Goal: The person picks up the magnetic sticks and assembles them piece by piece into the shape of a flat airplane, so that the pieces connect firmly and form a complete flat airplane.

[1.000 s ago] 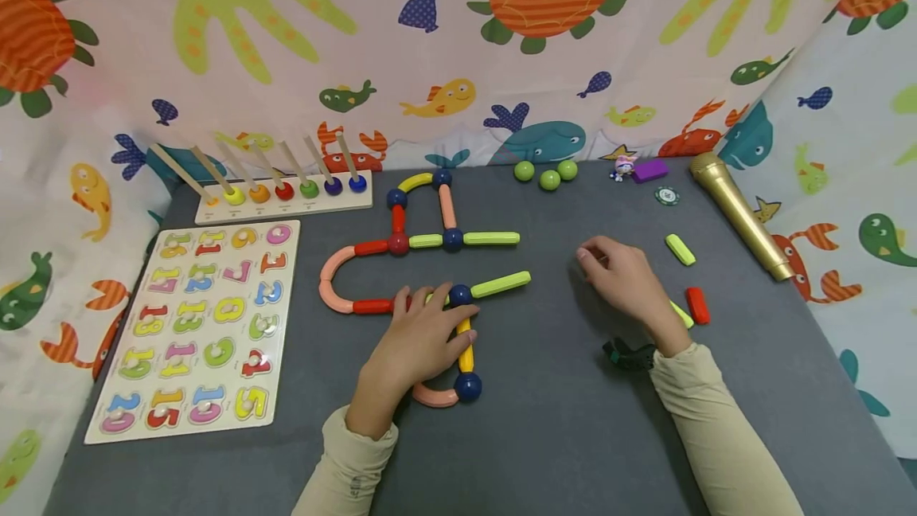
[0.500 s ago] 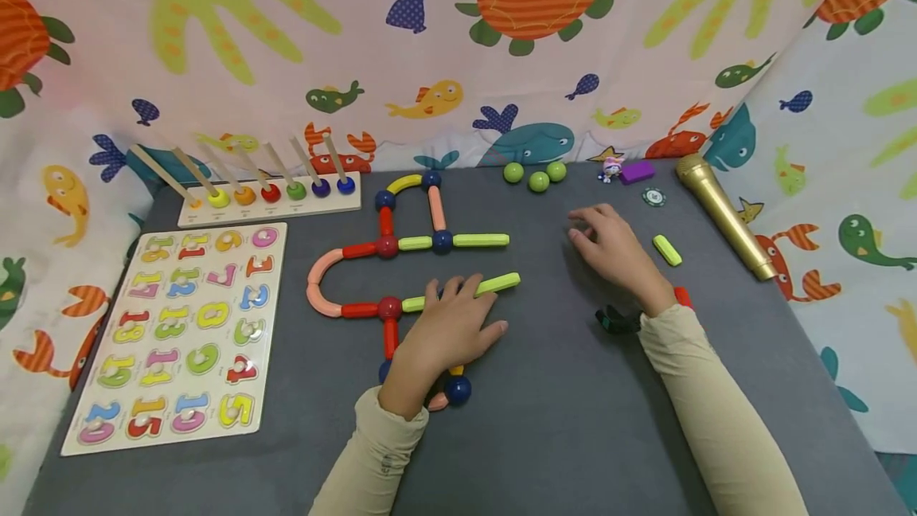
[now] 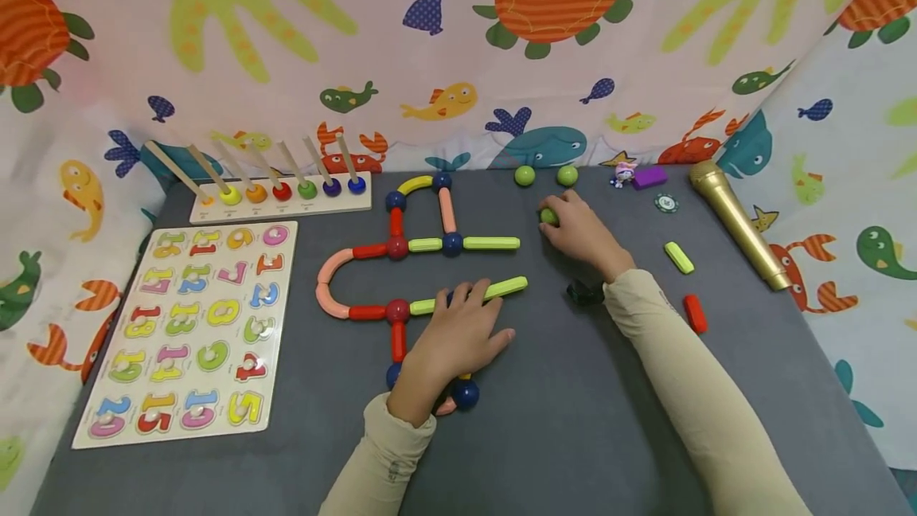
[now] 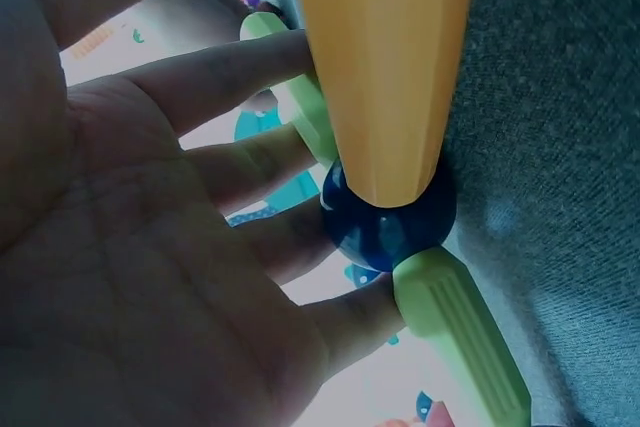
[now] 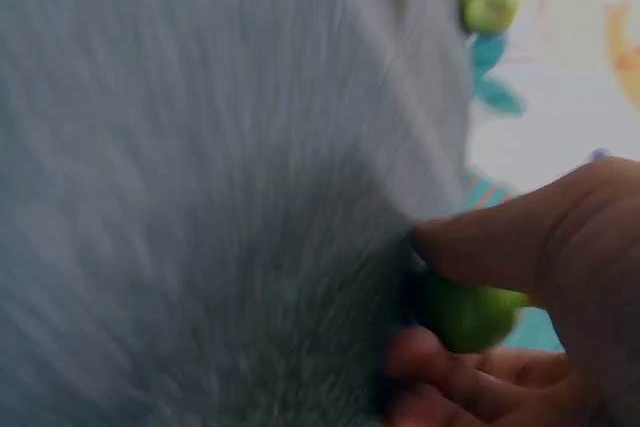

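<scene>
On the grey table lies a figure of magnetic rods and balls, with red balls, blue balls and light green rods. My left hand rests over its lower part, fingers extended and hiding several pieces. In the left wrist view the fingertips touch the light green rods and a blue ball joined to a yellow rod. My right hand pinches a small green ball between thumb and fingers; that green ball is partly covered in the right wrist view.
Two more green balls lie by the back curtain. A number puzzle board and a peg counting board stand left. To the right are a gold microphone, a poker chip, and loose green and red rods.
My right hand has moved left and back and taken hold of one green ball, now nearer than its old place. My left hand has slid a little right on the figure.
</scene>
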### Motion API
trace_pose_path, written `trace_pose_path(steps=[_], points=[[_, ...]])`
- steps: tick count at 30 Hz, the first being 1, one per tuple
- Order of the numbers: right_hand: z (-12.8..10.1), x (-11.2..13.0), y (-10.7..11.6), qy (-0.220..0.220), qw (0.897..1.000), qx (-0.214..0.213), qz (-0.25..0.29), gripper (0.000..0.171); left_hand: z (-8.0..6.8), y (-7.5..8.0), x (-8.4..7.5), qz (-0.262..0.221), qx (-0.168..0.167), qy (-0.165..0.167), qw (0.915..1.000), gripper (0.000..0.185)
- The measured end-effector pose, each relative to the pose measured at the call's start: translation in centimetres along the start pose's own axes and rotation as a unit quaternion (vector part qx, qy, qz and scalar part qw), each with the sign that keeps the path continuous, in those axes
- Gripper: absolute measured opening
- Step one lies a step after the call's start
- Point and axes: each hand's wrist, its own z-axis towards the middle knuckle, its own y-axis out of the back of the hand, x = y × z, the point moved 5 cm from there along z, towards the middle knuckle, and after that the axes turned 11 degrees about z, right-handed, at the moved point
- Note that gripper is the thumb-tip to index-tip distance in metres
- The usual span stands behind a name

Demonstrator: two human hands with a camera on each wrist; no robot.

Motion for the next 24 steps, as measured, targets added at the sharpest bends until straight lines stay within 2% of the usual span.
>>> trace_pose_path(steps=[3, 6, 8, 14, 19, 24], points=[[-1.3, 0.6, -0.3, -0.006, 0.997, 0.048, 0.063, 0.035, 0.2, 0.0, 0.0, -0.001, 0.002, -0.002, 1.0, 0.058], [-2.1, 1.7, -0.8, -0.005, 0.985, 0.101, 0.141, 0.032, 0.2, 0.0, 0.0, -0.005, 0.006, 0.002, 1.0, 0.059], [-2.4, 2.2, -1.1, -0.004, 0.978, 0.124, 0.17, 0.032, 0.2, 0.1, 0.1, -0.007, 0.006, 0.006, 0.9999, 0.06], [-3.7, 2.8, -1.5, -0.012, 0.978, 0.109, 0.177, 0.03, 0.2, 0.0, 0.3, -0.01, 0.011, 0.008, 0.9999, 0.061], [-5.5, 2.8, -2.5, -0.019, 0.97, 0.128, 0.205, 0.035, 0.2, 0.0, 0.4, -0.003, 0.007, 0.011, 0.9999, 0.062], [-6.4, 2.9, -3.1, -0.012, 0.969, 0.129, 0.209, 0.036, 0.1, 0.1, 0.5, -0.008, 0.006, 0.014, 0.9999, 0.062]])
